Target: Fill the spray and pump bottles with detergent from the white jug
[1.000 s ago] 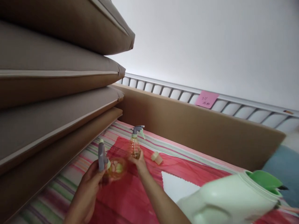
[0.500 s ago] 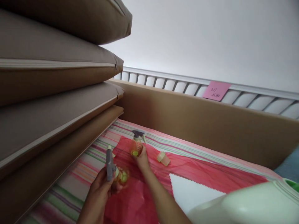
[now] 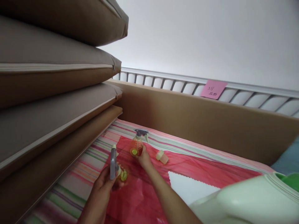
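Left hand grasping spray bottle near neck; long axis sideways, head left, base right, by left edge of red cloth. Can't tell from here if touching. Right hand gripping second bottle, roughly upright, near cloth's far left corner. Small pale tub near far edge, right hand nearer.

Bright wall, dim left, slight blur

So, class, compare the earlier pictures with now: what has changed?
The left hand has brought its spray bottle nearer the right hand's spray bottle, which has tilted, its base swinging towards the camera. Neither was let go. The small pale piece stays on the red sheet.
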